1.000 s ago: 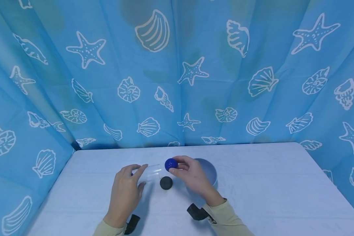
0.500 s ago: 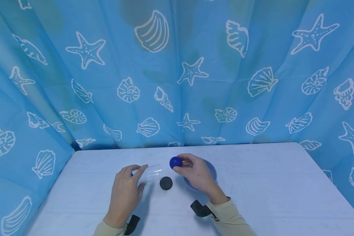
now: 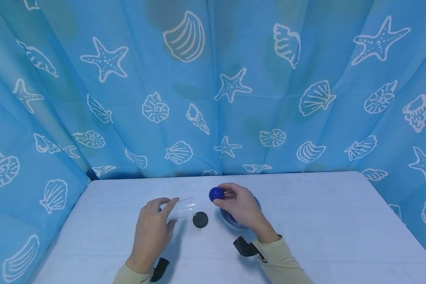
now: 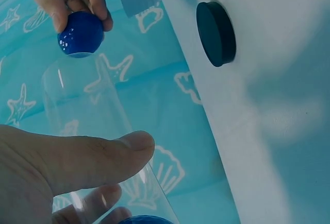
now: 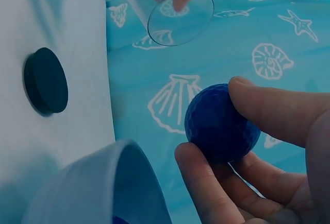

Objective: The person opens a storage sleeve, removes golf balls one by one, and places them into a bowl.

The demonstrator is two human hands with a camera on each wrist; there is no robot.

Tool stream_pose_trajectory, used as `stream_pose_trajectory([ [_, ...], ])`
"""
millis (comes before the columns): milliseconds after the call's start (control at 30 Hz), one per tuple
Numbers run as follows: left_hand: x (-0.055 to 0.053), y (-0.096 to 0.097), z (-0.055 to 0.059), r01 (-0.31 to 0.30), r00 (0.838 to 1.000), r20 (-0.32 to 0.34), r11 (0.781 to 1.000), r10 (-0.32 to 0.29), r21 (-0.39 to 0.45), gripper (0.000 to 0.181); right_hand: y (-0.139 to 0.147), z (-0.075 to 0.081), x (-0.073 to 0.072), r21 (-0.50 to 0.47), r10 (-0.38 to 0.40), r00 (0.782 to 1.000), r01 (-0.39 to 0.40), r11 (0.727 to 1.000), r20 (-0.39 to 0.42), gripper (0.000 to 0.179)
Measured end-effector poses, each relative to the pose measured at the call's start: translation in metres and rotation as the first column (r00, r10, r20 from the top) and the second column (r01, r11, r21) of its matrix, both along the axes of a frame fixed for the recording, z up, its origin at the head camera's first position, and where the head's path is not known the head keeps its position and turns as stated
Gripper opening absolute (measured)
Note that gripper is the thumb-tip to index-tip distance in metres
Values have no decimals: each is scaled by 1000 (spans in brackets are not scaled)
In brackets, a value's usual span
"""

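My left hand grips a clear tube-shaped container, tilted with its open rim toward the right. Inside its lower end, a blue ball shows in the left wrist view. Between thumb and fingers, my right hand pinches a dimpled blue golf ball, held apart from the container's mouth. Under the right hand stands a blue bowl, partly covered by it. In the right wrist view a bit of something blue shows inside that bowl.
A round black lid lies on the white-covered table between the container and the bowl. A blue curtain with white shells and starfish hangs behind the table and along its sides.
My right hand has carried the golf ball to the right, away from the container's mouth and further over the bowl. The left hand and container have stayed nearly still.
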State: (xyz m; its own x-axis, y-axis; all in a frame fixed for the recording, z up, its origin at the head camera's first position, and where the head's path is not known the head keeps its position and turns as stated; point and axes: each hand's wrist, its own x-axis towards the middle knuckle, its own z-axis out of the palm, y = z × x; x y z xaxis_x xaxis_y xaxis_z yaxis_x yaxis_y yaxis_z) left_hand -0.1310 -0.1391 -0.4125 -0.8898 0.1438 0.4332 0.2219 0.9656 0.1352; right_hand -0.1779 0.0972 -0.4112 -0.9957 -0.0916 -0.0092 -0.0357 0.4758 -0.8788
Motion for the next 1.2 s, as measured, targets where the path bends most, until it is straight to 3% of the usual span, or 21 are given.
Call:
stream_pose_trajectory([
  [267, -1, 1, -1, 5, 1000, -7, 1000, -5, 6, 61, 7, 1, -5, 1, -5, 1000, 5, 1000, 3, 45],
  [1200, 0, 2, -1, 7, 1000, -4, 1000, -7, 1, 61, 19, -2, -7, 141, 8, 1000, -11, 990, 21, 45],
])
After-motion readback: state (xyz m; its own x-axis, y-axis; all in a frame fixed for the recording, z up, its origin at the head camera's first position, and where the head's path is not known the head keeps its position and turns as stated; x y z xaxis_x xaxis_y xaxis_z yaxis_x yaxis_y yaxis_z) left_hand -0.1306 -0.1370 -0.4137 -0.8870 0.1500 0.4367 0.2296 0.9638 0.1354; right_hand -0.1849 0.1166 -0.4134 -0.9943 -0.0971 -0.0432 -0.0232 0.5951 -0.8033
